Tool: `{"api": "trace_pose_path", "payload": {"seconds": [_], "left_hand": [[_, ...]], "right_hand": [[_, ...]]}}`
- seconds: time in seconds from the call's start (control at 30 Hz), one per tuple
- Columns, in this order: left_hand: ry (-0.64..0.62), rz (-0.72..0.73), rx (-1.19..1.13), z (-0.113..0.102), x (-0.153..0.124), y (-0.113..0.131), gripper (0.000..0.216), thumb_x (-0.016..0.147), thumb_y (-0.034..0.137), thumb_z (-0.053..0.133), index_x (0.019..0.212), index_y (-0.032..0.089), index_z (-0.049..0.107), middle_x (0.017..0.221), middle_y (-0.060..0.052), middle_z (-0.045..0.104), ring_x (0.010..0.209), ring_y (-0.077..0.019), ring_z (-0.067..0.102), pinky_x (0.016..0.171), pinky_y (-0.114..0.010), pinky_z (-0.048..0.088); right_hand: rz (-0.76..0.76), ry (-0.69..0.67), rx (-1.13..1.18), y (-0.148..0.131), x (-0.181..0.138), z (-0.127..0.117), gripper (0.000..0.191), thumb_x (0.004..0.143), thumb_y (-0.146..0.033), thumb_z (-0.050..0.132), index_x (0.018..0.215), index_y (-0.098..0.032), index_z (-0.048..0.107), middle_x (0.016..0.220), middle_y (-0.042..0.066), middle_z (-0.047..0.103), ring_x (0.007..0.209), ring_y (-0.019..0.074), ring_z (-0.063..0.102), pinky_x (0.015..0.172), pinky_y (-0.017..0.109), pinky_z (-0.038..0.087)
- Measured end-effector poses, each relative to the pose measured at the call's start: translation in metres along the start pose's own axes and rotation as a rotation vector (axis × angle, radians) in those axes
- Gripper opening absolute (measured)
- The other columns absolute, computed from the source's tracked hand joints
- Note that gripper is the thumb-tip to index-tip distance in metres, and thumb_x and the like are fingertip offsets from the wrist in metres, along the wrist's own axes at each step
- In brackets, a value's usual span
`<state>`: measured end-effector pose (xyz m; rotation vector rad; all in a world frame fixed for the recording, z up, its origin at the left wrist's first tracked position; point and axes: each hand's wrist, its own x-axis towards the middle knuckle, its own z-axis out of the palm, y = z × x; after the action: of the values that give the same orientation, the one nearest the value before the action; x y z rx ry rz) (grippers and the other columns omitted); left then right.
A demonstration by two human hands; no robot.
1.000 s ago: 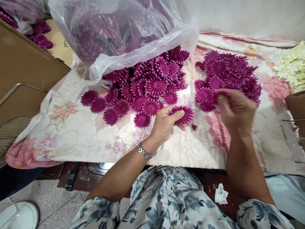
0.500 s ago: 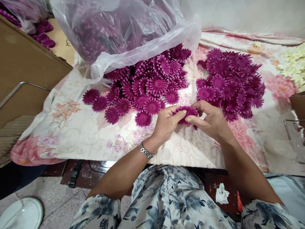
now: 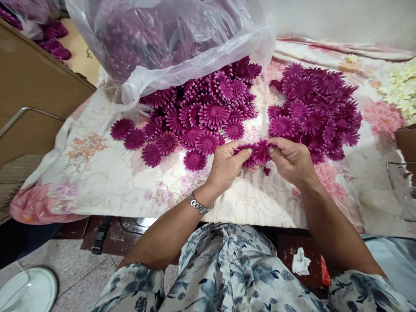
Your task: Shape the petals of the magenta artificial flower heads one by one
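Between two bare hands, just above the tabletop [image 3: 113, 190], holding a bunched magenta-purple artificial flower with many narrow petals [image 3: 256, 152]; cannot tell how many layers thick. Clamping its left edge with the left hand [image 3: 226, 167], thumb on top and fingers underneath. Pinching its right edge with the right hand [image 3: 292, 162], thumb and forefinger closed together on the petals, leaving the flower's middle exposed between both sets of fingertips. Just below, beside the right thumb, showing a tiny dark purple scrap [image 3: 267, 171] on the floral-printed cream cloth cover. Wearing a silver metal-link watch [image 3: 197, 203] on the left wrist. Farther out, spreading beyond the left hand into a heap of similar purple flowers [image 3: 211, 115], partly under a translucent plastic bag [image 3: 182, 39]; behind the right hand, rising into a second purple pile [image 3: 315, 99]. At far right, showing pale yellow blossoms [image 3: 403, 86].
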<state>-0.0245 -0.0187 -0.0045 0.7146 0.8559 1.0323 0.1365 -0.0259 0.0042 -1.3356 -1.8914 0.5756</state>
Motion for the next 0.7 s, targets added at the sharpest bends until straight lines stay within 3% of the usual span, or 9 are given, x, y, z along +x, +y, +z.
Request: {"api": "trace_pose_path", "payload": {"seconds": [0.23, 0.3, 0.37, 0.47, 0.53, 0.6, 0.63, 0.7], "left_hand": [[0.054, 0.043, 0.023, -0.002, 0.001, 0.002, 0.003, 0.072, 0.018, 0.058, 0.073, 0.016, 0.056, 0.047, 0.006, 0.057, 0.037, -0.0089, 0.054, 0.036, -0.019, 0.046], [0.073, 0.071, 0.025, -0.003, 0.002, 0.003, 0.004, 0.072, 0.018, 0.058, 0.071, 0.016, 0.054, 0.047, 0.006, 0.056, 0.036, -0.0083, 0.053, 0.035, -0.018, 0.044], [0.09, 0.078, 0.035, -0.004, 0.002, 0.004, 0.005, 0.072, 0.019, 0.058, 0.071, 0.016, 0.054, 0.046, 0.006, 0.055, 0.036, -0.0085, 0.052, 0.035, -0.019, 0.044], [0.083, 0.081, 0.051, -0.004, 0.002, 0.004, 0.005, 0.072, 0.02, 0.058, 0.072, 0.016, 0.055, 0.046, 0.006, 0.054, 0.037, -0.0087, 0.053, 0.036, -0.019, 0.045], [0.07, 0.084, 0.052, -0.004, 0.002, 0.003, 0.005, 0.073, 0.02, 0.059, 0.073, 0.016, 0.056, 0.047, 0.005, 0.055, 0.038, -0.0085, 0.053, 0.037, -0.019, 0.045], [0.06, 0.085, 0.055, -0.004, 0.001, 0.003, 0.005, 0.073, 0.021, 0.059, 0.074, 0.016, 0.057, 0.047, 0.005, 0.056, 0.039, -0.0083, 0.054, 0.039, -0.019, 0.046], [0.053, 0.084, 0.061, -0.004, 0.001, 0.003, 0.005, 0.073, 0.021, 0.059, 0.073, 0.016, 0.057, 0.048, 0.005, 0.056, 0.04, -0.0083, 0.054, 0.039, -0.019, 0.046], [0.036, 0.074, 0.074, -0.003, 0.0, 0.004, 0.006, 0.073, 0.022, 0.06, 0.073, 0.017, 0.057, 0.049, 0.005, 0.057, 0.04, -0.0083, 0.054, 0.04, -0.02, 0.047]], "right_hand": [[0.128, -0.101, 0.104, 0.0, 0.0, -0.006, 0.034, 0.084, -0.018, 0.049, 0.117, -0.019, 0.058, 0.068, -0.003, 0.059, 0.049, 0.0062, 0.045, 0.047, 0.02, 0.037], [0.121, -0.009, 0.13, 0.003, 0.001, -0.013, 0.031, 0.085, -0.021, 0.049, 0.114, -0.02, 0.059, 0.074, -0.001, 0.062, 0.057, 0.0081, 0.054, 0.052, 0.022, 0.043], [0.098, 0.222, 0.068, 0.009, 0.002, -0.027, 0.026, 0.087, -0.024, 0.048, 0.108, -0.019, 0.061, 0.077, 0.002, 0.064, 0.063, 0.0105, 0.06, 0.059, 0.025, 0.048], [0.148, 0.535, -0.361, 0.023, 0.003, -0.056, 0.026, 0.087, -0.025, 0.046, 0.105, -0.019, 0.064, 0.083, 0.006, 0.066, 0.073, 0.0164, 0.063, 0.071, 0.035, 0.051], [0.245, 0.564, -0.713, 0.031, 0.003, -0.072, 0.037, 0.081, -0.026, 0.055, 0.117, -0.017, 0.06, 0.103, 0.014, 0.065, 0.094, 0.0275, 0.062, 0.085, 0.049, 0.047], [0.274, 0.563, -0.885, 0.032, 0.004, -0.076, 0.054, 0.076, -0.032, 0.062, 0.126, -0.012, 0.053, 0.117, 0.02, 0.059, 0.112, 0.0374, 0.052, 0.093, 0.06, 0.039], [0.235, 0.576, -0.868, 0.028, 0.005, -0.072, 0.055, 0.077, -0.035, 0.062, 0.126, -0.011, 0.053, 0.119, 0.021, 0.057, 0.115, 0.0381, 0.05, 0.094, 0.06, 0.038], [0.091, 0.53, -0.631, 0.017, 0.006, -0.055, 0.042, 0.082, -0.036, 0.057, 0.117, -0.014, 0.059, 0.11, 0.017, 0.062, 0.108, 0.03, 0.055, 0.092, 0.05, 0.044]]}}
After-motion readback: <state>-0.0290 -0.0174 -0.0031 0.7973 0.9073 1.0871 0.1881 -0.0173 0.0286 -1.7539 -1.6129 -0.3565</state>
